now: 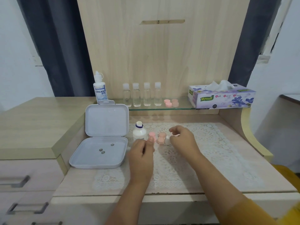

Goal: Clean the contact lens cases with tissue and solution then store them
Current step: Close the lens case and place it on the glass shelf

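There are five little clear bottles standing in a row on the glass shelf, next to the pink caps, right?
Not quite. The head view shows four little clear bottles in a row on the glass shelf, not five. They do stand next to the pink caps.

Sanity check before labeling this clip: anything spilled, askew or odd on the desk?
No spill visible. One oddity: three small dark round items lie loose in the open white box. The small bottle on the lace mat stands uncapped, a white cap beside it.
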Available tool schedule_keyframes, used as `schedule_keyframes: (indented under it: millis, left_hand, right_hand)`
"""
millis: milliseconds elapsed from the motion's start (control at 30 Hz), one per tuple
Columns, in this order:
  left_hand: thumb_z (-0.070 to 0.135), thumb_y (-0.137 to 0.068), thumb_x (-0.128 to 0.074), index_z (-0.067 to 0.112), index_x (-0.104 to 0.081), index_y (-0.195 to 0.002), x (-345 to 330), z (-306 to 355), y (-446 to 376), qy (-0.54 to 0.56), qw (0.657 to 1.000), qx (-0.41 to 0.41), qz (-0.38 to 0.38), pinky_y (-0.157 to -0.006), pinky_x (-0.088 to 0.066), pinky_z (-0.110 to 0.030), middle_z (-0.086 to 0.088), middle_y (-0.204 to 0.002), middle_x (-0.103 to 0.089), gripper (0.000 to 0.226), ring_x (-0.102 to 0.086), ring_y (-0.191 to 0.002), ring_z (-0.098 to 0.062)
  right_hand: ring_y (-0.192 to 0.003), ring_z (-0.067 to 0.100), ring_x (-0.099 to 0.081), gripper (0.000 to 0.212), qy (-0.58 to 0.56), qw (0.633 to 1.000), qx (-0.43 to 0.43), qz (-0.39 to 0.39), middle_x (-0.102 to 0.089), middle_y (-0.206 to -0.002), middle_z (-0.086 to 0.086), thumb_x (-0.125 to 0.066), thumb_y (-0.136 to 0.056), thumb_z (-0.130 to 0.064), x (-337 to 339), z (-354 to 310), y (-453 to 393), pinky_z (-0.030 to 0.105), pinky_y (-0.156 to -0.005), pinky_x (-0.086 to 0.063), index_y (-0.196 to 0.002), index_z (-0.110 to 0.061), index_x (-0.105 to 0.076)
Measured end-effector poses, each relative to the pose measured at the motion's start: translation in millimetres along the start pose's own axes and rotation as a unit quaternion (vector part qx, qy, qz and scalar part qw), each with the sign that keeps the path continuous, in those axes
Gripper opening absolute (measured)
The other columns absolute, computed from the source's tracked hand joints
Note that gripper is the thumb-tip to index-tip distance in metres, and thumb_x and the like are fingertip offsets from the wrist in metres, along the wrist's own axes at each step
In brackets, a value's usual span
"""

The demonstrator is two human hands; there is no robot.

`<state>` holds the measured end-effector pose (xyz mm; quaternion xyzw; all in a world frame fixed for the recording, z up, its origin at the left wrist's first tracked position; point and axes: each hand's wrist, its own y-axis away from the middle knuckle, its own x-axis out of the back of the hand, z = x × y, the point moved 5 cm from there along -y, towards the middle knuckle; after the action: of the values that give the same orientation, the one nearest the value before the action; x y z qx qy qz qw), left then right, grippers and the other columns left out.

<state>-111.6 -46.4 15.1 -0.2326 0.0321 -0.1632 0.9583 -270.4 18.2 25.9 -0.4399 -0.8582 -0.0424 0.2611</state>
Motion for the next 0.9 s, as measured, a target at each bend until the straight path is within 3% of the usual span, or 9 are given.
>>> schedule_keyframes:
  millis: [100,200,300,433,533,667,767,900]
  left_hand:
    - [0.012,-0.092,-0.060,0.007,-0.046,-0.068,11,1,-1,-0.007,0.995,-0.023,0.093,-0.062,-0.036,-0.018,-0.008,-0.071,-0.047,0.028,-0.042,-0.065,-0.018]
    - [0.004,-0.086,-0.066,0.015,-0.050,-0.095,14,-2,-2,-0.033,0.991,0.006,0.132,-0.067,-0.040,-0.011,0.003,-0.093,-0.045,0.022,-0.042,-0.066,-0.006]
    - [0.005,-0.085,-0.067,0.011,-0.046,-0.124,12,-6,-4,-0.057,0.990,0.042,0.120,-0.066,-0.039,-0.002,0.000,-0.117,-0.042,0.045,-0.048,-0.070,0.002]
    - [0.012,-0.087,-0.067,0.012,-0.038,-0.140,8,-10,-6,-0.074,0.991,0.080,0.075,-0.070,-0.038,-0.003,0.002,-0.132,-0.040,0.061,-0.056,-0.090,-0.010]
    - [0.014,-0.087,-0.067,0.016,-0.041,-0.140,6,-15,-8,-0.078,0.991,0.084,0.061,-0.080,-0.040,-0.019,0.009,-0.122,-0.043,0.059,-0.053,-0.091,-0.003]
    - [0.015,-0.086,-0.068,0.024,-0.051,-0.128,3,-23,-10,-0.058,0.994,0.086,0.044,-0.084,-0.052,-0.032,0.009,-0.110,-0.061,0.046,-0.062,-0.098,-0.011]
    - [0.011,-0.087,-0.066,0.028,-0.052,-0.121,3,-23,-11,-0.043,0.994,0.091,0.039,-0.080,-0.053,-0.030,0.009,-0.103,-0.064,0.041,-0.063,-0.092,-0.009]
    - [0.009,-0.089,-0.063,0.026,-0.051,-0.125,4,-24,-11,-0.045,0.993,0.104,0.042,-0.076,-0.046,-0.021,0.011,-0.102,-0.062,0.042,-0.061,-0.092,-0.005]
  right_hand:
    - [-0.098,0.014,-0.054,0.040,0.042,0.999,0.024,-0.017,-0.049,-0.123,0.001,-0.051,-0.087,-0.009,-7,3,8,0.024,-0.075,-0.041,-0.125,-0.020,-0.059]
    - [-0.098,0.011,-0.048,0.040,0.103,0.993,0.050,-0.016,-0.047,-0.129,0.001,-0.050,-0.091,-0.012,-12,5,9,0.024,-0.083,-0.036,-0.130,-0.019,-0.057]
    - [-0.096,0.014,-0.053,0.029,0.130,0.989,0.065,0.006,-0.053,-0.124,0.003,-0.054,-0.094,-0.016,-15,7,6,0.024,-0.079,-0.037,-0.122,-0.017,-0.061]
    - [-0.093,0.014,-0.056,0.020,0.108,0.991,0.067,0.031,-0.063,-0.111,0.002,-0.057,-0.094,-0.018,-12,-2,4,0.024,-0.077,-0.040,-0.113,-0.014,-0.062]
    - [-0.090,0.007,-0.059,0.019,-0.045,0.993,0.090,0.056,-0.066,-0.101,-0.005,-0.062,-0.092,-0.020,-4,-35,4,0.020,-0.080,-0.044,-0.110,-0.016,-0.066]
    - [-0.091,0.000,-0.062,0.012,-0.144,0.977,0.158,-0.017,-0.067,-0.092,-0.015,-0.065,-0.090,-0.016,-13,-84,0,0.013,-0.082,-0.047,-0.098,-0.026,-0.066]
    - [-0.093,0.005,-0.062,0.016,-0.115,0.973,0.184,-0.078,-0.066,-0.093,-0.014,-0.064,-0.090,-0.012,-25,-99,-3,0.016,-0.084,-0.048,-0.098,-0.026,-0.067]
    - [-0.096,0.010,-0.063,0.017,-0.096,0.974,0.175,-0.103,-0.067,-0.095,-0.009,-0.064,-0.089,-0.009,-35,-98,-8,0.022,-0.090,-0.048,-0.098,-0.023,-0.069]
